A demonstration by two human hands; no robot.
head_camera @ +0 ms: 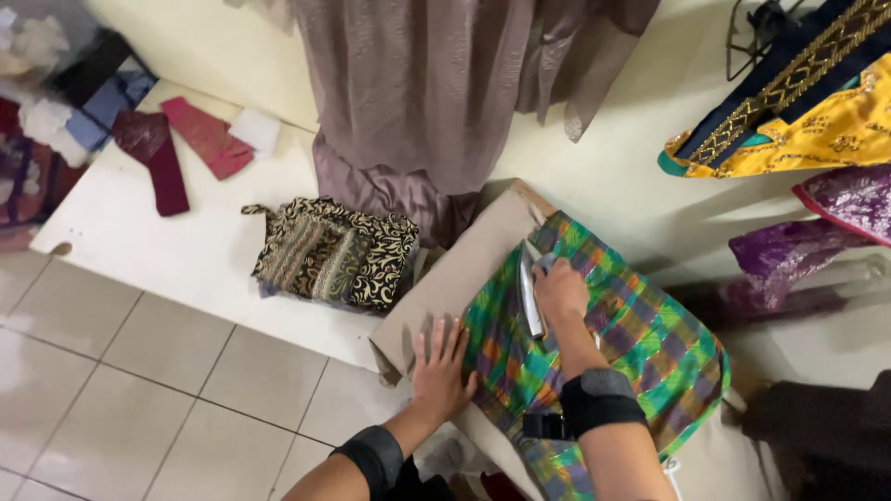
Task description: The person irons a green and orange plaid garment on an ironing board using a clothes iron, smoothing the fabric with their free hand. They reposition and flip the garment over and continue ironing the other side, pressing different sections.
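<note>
Looking down from the person's head, the view is taking in a pale worktop (139,232) above a tiled floor (139,371). At the far left, maroon and pink cloth strips (181,148) are lying loose near the worktop's edge. Further right, a folded black and gold patterned cloth (334,252) is resting on the worktop, and a long mauve garment (436,102) is hanging down behind it.

Next comes a padded board (464,269) covered in tan cloth, with a green, orange and purple plaid cloth (640,343) spread over it. The left hand (440,365) is lying flat, fingers (436,336) open and splayed, pressing on the board right at the plaid cloth's near edge and holding nothing. The right hand (561,292) is closing its fingers around the handle of an iron (530,288), which is sitting on the upper part of the plaid cloth near its left edge.

Judging by this, the pressing is well under way: the cloth is lying mostly flat, though the part towards the lower right is draping off the board and probably remains to be done.

At the far right, yellow and navy embroidered garments (817,111) and purple cloth (789,250) are hanging or lying well apart from the board.
</note>
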